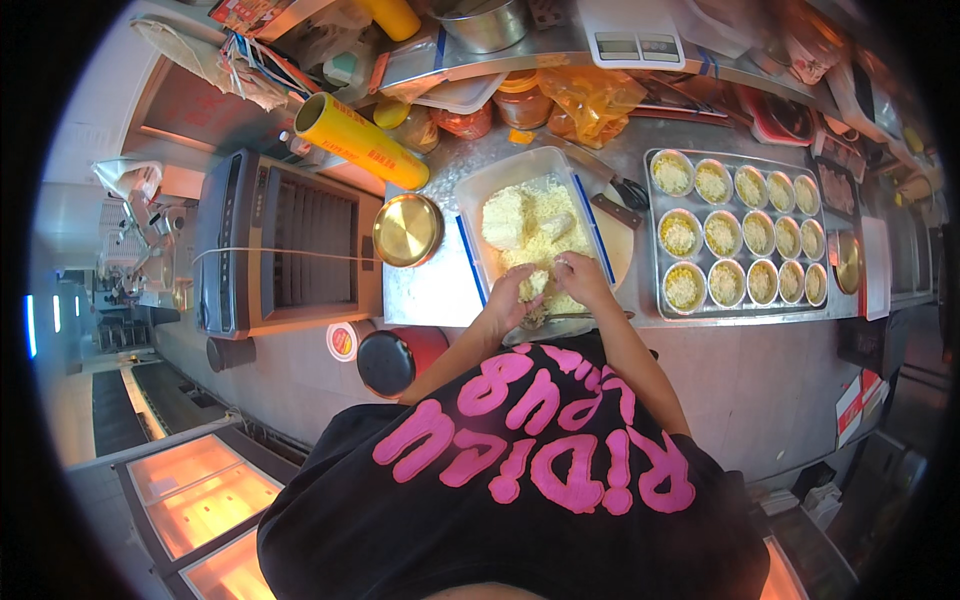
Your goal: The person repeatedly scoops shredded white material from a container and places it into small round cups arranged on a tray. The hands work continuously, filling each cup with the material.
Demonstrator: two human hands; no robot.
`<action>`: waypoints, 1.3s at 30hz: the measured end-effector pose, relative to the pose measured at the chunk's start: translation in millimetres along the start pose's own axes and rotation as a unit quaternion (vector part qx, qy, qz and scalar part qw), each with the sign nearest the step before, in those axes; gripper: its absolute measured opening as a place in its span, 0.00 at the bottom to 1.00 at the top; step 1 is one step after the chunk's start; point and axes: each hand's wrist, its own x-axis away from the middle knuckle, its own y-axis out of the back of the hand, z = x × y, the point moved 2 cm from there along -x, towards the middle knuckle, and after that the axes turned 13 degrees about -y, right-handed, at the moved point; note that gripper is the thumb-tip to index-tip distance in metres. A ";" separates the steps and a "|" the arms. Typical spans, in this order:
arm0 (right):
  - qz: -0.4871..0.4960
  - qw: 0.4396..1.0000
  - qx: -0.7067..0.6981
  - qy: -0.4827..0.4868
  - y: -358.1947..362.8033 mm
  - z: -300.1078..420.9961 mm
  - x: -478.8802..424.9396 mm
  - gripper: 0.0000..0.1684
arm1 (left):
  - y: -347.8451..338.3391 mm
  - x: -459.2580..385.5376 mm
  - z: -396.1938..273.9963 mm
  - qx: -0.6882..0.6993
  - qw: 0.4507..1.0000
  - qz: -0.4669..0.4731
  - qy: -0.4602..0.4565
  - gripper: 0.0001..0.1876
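Before me a clear plastic tub (471,187) with blue side clips holds loose shredded cheese (555,244). A big compacted block of shredded cheese (504,217) and a smaller lump (556,225) lie in it. My left hand (510,298), at the tub's near end, cups a clump of cheese (533,285) between thumb and fingers. Just right of that clump is my right hand (583,279), its fingers bent over the cheese; whether they grip any is hidden. To the right, a metal tray (739,311) carries rows of foil cups (724,232) topped with shredded cheese.
Right of the tub lie a round board (621,244), a dark-handled knife (616,211) and a black whisk-like tool (631,192). A gold round pan (407,230) and a yellow film roll (364,142) are leftward. Above runs a shelf with a scale (630,34).
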 end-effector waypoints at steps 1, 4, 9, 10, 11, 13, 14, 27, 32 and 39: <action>-0.010 0.999 0.030 0.011 1.1 1.4 0.7 0.17 | 0.4 -0.5 1.0 0.004 1.000 0.000 -0.003 0.13; -0.059 0.991 0.113 0.030 2.7 14.5 9.7 0.21 | 0.2 -1.4 1.9 0.007 1.000 -0.002 -0.016 0.12; 0.037 0.989 0.120 0.074 6.8 51.3 31.5 0.23 | -2.2 -0.1 0.8 0.034 0.999 0.021 -0.024 0.12; 0.068 0.985 0.143 0.071 8.7 58.6 36.4 0.24 | -1.8 0.3 0.3 0.030 0.999 0.027 -0.015 0.12; 0.056 0.987 0.137 0.069 5.9 54.2 34.2 0.25 | -1.7 0.8 0.3 0.033 0.999 0.026 -0.006 0.13; 0.029 0.990 0.126 0.064 -0.4 43.6 27.6 0.26 | -5.0 2.1 -1.5 0.040 0.999 0.026 0.012 0.15; 0.031 0.989 0.126 0.068 -2.4 38.7 23.5 0.26 | -6.3 3.0 -3.5 0.030 0.999 0.031 0.020 0.15; 0.003 0.996 0.037 0.079 -12.5 20.2 12.3 0.24 | -17.1 9.9 -8.5 -0.037 0.999 0.029 0.011 0.16; 0.012 0.998 -0.031 0.058 -10.6 21.0 14.1 0.22 | -19.3 11.3 -11.0 -0.034 0.998 0.058 -0.005 0.16; 0.030 0.981 -0.188 -0.037 -14.6 12.8 10.6 0.23 | -24.3 13.7 -2.6 -0.031 0.998 0.047 -0.035 0.13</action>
